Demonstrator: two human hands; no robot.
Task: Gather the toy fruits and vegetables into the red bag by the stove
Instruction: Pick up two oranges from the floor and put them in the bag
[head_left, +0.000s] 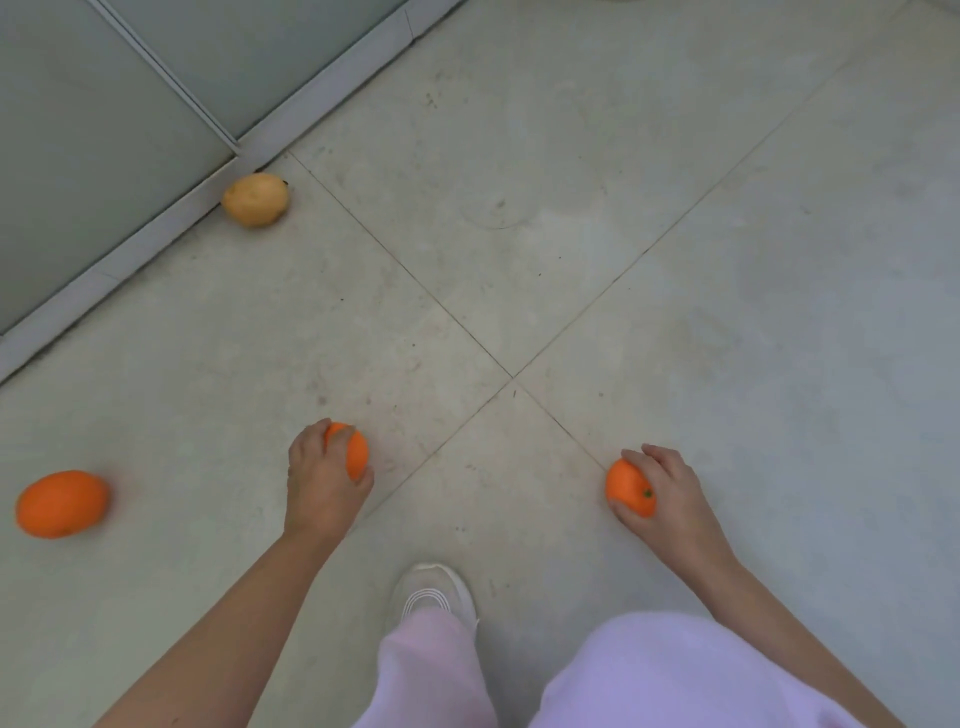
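Right now both hands are full. The left hand (324, 475) is closed from above over one orange (356, 452), fingers draped across its top and thumb under the near side; the right hand (670, 491) cups a second orange (631, 488) from the side, its green stem dimple facing the camera. Whether either fruit has left the floor (675, 234) I cannot tell — both sit very low over the tiles.

Two more pieces lie loose: a third orange (62, 504) well off to the left, slightly blurred, and a pale yellow fruit (255, 200) touching or just beside the cabinet base (130, 254). The red bag and the stove are not in view, so the drop-off lies somewhere outside this frame.

These toys look light, hard and smooth — likely hollow plastic, round enough to roll at a nudge. A wrap around the widest part, as both hands have it, should hold; a fingertip pinch would probably skid off. Nothing here looks fragile, so a firm squeeze seems safe. The blurred one may be rolling; best to trap it from above.

A white shoe (436, 592) stands between the arms.
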